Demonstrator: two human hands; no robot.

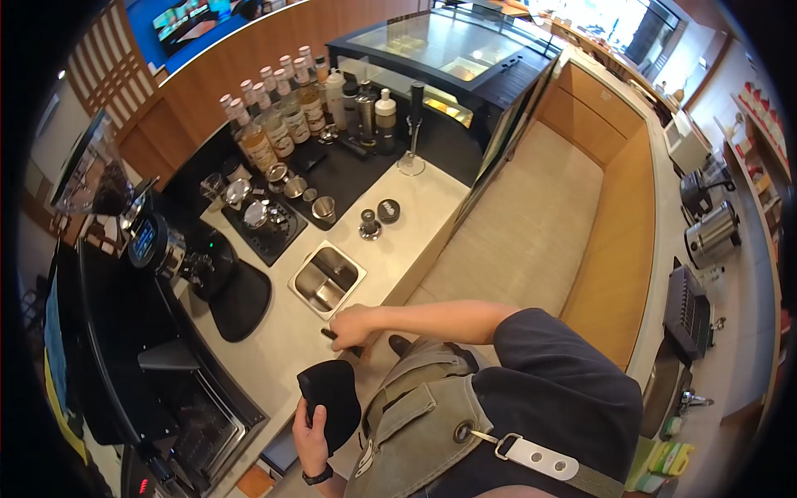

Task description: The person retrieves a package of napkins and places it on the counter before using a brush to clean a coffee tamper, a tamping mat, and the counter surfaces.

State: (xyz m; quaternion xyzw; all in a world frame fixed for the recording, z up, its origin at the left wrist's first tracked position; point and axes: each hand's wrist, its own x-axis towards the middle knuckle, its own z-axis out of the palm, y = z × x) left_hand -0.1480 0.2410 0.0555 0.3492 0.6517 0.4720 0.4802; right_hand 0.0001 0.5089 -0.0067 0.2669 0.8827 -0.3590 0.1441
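Note:
My left hand [311, 440], with a dark band at the wrist, is closed on the edge of a black flat thing with a rounded outline [332, 402]; its exact kind does not show. It is held up in front of the apron, off the counter. My right hand [353, 325] reaches across to the counter's front edge, fingers curled around a dark stick-like tool [330, 334]. Most of that tool is hidden under the hand. Just beyond my right hand, a steel bin [328, 282] is sunk into the pale counter [299, 344].
A coffee grinder [154, 241] and a black machine [91, 332] stand at left, beside a black mat [241, 303]. Farther back are a tamper [369, 224], a black round lid [388, 211], steel cups [324, 207] and several bottles [282, 124]. A glass display case [440, 50] stands behind.

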